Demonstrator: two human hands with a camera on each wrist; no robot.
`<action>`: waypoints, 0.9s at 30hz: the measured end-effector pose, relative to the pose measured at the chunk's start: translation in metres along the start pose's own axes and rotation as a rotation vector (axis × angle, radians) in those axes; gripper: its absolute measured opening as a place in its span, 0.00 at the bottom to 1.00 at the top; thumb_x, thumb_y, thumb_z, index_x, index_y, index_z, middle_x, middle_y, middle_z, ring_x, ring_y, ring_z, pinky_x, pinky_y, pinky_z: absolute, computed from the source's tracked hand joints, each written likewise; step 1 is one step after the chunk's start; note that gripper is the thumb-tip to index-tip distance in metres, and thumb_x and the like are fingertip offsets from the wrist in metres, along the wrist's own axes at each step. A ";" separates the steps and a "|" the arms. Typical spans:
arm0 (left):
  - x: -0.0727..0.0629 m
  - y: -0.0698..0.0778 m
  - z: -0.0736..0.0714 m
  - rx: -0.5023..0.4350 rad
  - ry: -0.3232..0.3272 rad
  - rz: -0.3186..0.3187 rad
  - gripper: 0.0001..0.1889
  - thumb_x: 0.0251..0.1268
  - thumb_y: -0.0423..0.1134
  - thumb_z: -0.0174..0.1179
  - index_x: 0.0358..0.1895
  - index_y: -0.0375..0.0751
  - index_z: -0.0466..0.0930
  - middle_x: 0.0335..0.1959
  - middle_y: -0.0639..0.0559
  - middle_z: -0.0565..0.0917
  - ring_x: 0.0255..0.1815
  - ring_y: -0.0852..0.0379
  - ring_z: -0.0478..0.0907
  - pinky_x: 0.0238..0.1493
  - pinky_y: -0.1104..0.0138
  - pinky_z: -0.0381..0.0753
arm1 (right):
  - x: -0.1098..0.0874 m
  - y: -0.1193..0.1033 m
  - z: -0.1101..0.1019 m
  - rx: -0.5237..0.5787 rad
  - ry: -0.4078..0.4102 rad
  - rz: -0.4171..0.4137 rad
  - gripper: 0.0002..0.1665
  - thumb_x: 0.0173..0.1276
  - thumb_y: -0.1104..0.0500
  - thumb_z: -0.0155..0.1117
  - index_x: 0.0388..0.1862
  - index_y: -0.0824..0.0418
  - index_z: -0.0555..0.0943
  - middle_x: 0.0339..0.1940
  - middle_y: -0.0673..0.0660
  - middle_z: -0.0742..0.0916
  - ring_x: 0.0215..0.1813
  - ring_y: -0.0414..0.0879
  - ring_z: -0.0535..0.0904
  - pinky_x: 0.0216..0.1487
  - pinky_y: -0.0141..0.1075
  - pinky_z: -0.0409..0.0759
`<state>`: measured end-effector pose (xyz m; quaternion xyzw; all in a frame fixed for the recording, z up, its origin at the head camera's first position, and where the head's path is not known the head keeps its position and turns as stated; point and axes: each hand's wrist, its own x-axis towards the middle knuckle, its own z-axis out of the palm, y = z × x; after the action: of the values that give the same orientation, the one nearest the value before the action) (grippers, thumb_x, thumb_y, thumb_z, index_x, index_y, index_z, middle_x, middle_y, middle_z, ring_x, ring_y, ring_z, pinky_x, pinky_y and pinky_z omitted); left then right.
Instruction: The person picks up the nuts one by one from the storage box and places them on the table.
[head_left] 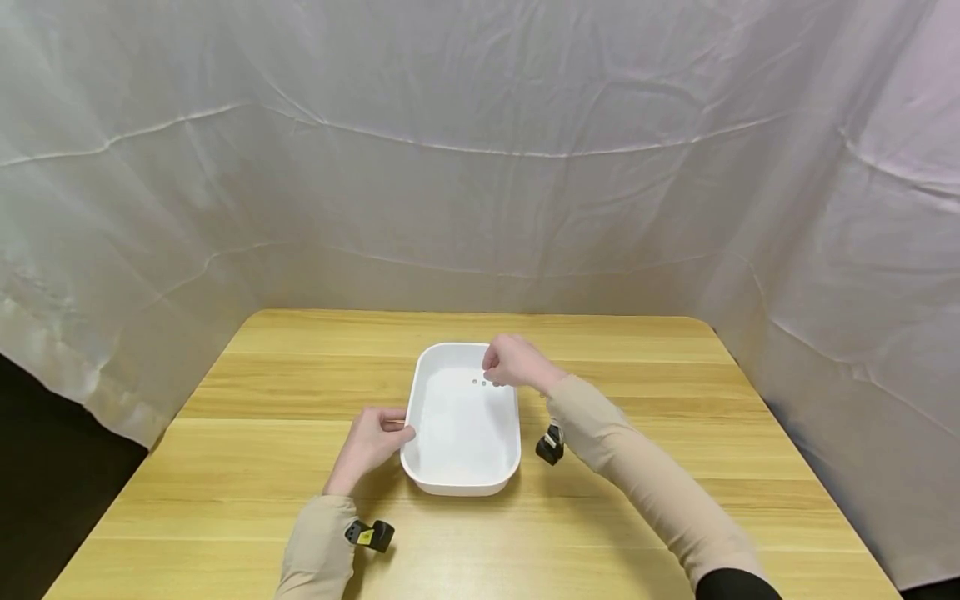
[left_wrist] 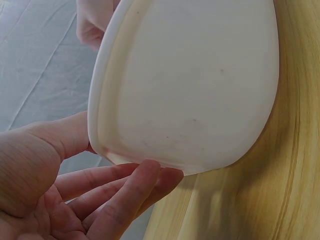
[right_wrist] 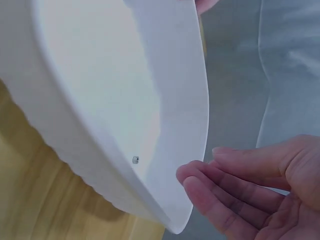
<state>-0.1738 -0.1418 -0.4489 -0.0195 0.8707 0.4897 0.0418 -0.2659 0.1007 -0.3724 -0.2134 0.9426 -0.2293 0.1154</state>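
A white rectangular tray (head_left: 461, 433) with rounded corners stands on the wooden table. My left hand (head_left: 377, 442) grips its left wall, the thumb at the rim and the fingers against the outside, as the left wrist view (left_wrist: 120, 200) also shows. Several tiny metal nuts (head_left: 483, 383) lie on the tray floor near the far right end; one nut (right_wrist: 136, 160) shows in the right wrist view. Over that end hovers my right hand (head_left: 517, 362), fingers loosely bent and thumb near the index fingertip (right_wrist: 200, 192). Nothing shows between them.
The wooden table (head_left: 300, 358) extends around the tray on all sides. A pale grey cloth (head_left: 480, 208) hangs behind it and at both sides. Black wrist cameras (head_left: 371, 535) stick out from both sleeves, and a tiny thing (head_left: 542, 396) lies right of the tray.
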 end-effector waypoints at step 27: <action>-0.001 0.002 0.000 -0.004 -0.009 0.000 0.21 0.56 0.32 0.62 0.54 0.25 0.82 0.45 0.30 0.88 0.47 0.40 0.88 0.50 0.55 0.89 | 0.057 0.001 0.042 -0.197 0.012 0.247 0.13 0.67 0.71 0.62 0.50 0.65 0.80 0.42 0.60 0.87 0.34 0.48 0.80 0.31 0.34 0.79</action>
<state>-0.1725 -0.1402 -0.4471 -0.0173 0.8695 0.4916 0.0457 -0.3031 0.0590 -0.4162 -0.1047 0.9804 -0.1208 0.1155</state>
